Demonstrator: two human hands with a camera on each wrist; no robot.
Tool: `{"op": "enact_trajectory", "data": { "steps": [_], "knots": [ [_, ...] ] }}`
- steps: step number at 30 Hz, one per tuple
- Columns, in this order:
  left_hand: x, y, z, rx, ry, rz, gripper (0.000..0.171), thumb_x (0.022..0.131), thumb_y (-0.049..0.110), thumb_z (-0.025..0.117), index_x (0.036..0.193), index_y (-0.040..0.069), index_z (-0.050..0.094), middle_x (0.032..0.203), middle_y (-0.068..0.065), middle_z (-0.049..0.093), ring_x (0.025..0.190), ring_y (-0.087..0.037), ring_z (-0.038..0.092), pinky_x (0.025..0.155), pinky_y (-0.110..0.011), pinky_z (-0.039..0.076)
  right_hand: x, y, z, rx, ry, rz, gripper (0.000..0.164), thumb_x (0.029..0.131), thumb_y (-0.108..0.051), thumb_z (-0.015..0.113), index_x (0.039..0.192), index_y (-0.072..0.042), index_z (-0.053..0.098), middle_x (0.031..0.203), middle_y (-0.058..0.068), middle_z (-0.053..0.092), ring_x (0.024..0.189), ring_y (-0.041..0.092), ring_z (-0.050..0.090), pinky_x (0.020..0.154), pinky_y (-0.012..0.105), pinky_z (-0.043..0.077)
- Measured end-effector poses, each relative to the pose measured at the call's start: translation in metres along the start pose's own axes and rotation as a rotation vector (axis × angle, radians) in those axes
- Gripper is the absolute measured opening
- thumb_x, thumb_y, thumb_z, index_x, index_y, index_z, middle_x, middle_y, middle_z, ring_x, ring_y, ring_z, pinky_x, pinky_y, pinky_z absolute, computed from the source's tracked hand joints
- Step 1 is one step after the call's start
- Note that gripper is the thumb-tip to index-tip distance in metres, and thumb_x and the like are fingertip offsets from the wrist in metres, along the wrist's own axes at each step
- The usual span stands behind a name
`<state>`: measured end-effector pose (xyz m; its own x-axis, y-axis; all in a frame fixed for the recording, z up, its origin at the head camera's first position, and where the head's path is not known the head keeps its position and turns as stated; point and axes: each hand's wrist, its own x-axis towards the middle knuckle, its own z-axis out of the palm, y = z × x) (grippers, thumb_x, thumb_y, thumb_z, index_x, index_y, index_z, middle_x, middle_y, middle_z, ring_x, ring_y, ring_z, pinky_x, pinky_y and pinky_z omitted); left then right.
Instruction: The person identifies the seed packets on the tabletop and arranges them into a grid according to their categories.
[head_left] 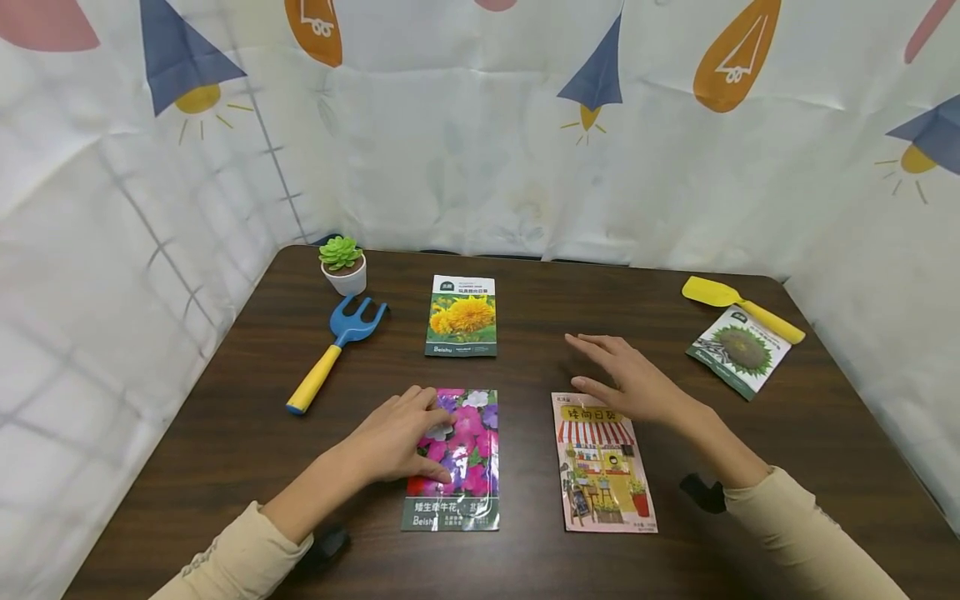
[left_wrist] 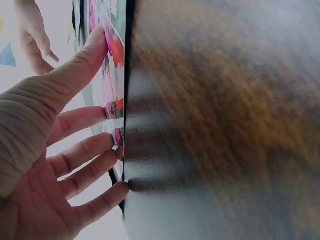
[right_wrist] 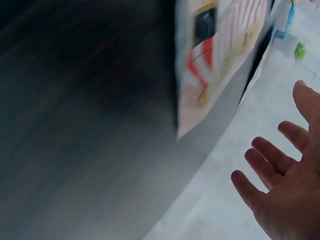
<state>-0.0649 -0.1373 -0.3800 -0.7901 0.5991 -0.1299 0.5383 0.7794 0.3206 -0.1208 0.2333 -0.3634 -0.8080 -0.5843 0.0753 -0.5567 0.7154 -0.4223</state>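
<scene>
A seed packet with pink and purple flowers lies flat on the table, front and left of centre. My left hand rests over its left side, thumb and fingers spread and touching its face; the left wrist view shows the fingertips right at the packet. To the right lies a pink seed packet with a shop drawing and striped awning. Above its top edge hovers my right hand, fingers relaxed and apart, holding nothing. In the right wrist view the hand stands clear of that packet.
A yellow-flower seed packet lies at the back centre. At left are a blue hand fork with yellow handle and a potted succulent. At right, a yellow shovel overlaps a sunflower-head packet. A patterned curtain hangs behind the table.
</scene>
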Motion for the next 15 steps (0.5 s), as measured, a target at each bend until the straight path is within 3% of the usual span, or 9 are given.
{"op": "enact_trajectory", "data": {
  "steps": [15],
  "knots": [
    [0.000,-0.001,0.001,0.004,-0.003,-0.007,0.073,0.073,0.062,0.085,0.130,0.017,0.071,0.107,0.000,0.054,0.094,-0.016,0.044,0.079,-0.036,0.046,-0.047,0.053,-0.029,0.020,0.107,0.173,0.067,0.103,-0.029,0.063,0.160,-0.009,0.033,0.154,0.029,0.038,0.139,0.051,0.036,0.103,0.073,0.033]
  ]
}}
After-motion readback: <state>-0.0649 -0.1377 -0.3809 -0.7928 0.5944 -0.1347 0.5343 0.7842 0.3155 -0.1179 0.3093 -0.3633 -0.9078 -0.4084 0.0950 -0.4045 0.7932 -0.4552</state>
